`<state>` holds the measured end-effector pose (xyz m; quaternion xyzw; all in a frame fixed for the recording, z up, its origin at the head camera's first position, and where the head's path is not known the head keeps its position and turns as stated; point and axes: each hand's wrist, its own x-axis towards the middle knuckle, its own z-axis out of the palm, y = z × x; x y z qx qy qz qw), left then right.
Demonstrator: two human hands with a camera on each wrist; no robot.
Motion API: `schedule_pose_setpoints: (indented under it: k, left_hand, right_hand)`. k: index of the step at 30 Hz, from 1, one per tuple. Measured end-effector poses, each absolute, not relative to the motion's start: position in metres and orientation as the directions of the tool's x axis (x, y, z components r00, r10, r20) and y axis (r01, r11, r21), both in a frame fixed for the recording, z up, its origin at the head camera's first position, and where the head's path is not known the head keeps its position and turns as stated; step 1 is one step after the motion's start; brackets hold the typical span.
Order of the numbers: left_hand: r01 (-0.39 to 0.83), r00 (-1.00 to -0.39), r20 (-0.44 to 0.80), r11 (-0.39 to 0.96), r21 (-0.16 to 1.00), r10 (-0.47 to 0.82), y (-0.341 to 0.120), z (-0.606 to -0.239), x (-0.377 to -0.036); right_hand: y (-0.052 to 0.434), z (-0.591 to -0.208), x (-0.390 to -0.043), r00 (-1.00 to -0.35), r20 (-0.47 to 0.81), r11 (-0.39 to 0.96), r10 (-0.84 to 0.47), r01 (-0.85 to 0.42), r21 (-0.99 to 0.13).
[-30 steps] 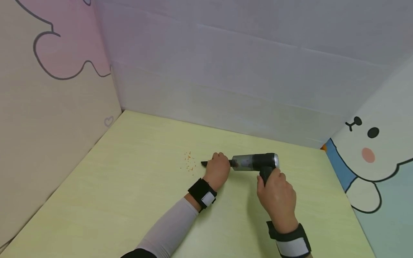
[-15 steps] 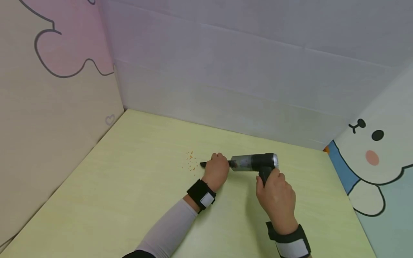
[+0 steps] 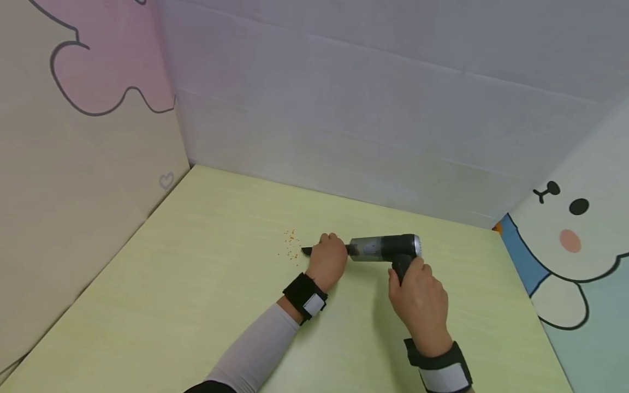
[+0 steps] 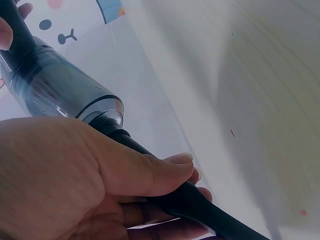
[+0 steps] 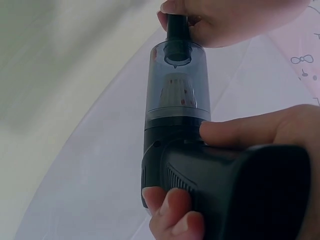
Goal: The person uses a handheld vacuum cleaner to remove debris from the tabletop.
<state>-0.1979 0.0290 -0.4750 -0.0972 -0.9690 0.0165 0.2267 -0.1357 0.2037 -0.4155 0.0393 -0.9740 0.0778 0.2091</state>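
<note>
A black handheld vacuum cleaner with a clear dust cup lies across the head view, its nozzle pointing left. My right hand grips its handle, thumb on one side and fingers curled round the other in the right wrist view. My left hand holds the narrow black nozzle tube, thumb on top and fingers beneath. Just left of the nozzle tip, small orange crumbs are scattered on the pale yellow table. Inside the dust cup a pleated filter shows with reddish specks.
A pale back wall rises behind the table. Left of it stands a side panel with a pink drawing, and on the right a panel with a cartoon animal. Both wrists wear black straps.
Both hands and the vacuum cleaner have shifted slightly left, bringing the nozzle tip closer to the crumbs. The head view has turned a little. Both grips are unchanged.
</note>
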Motion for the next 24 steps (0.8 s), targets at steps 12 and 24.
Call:
schedule_pose_setpoints:
  k: [12, 24]
  left_hand:
    - [0.186, -0.899, 0.391, 0.98, -0.069, 0.198, 0.025, -0.475, -0.194]
    - [0.178, -0.899, 0.393, 0.981, -0.081, 0.196, 0.026, -0.472, -0.187]
  right_hand:
    - [0.203, -0.418, -0.134, -0.915, 0.399, 0.984, -0.061, -0.123, -0.131]
    - [0.205, -0.416, -0.132, -0.927, 0.369, 0.983, -0.066, -0.124, -0.136]
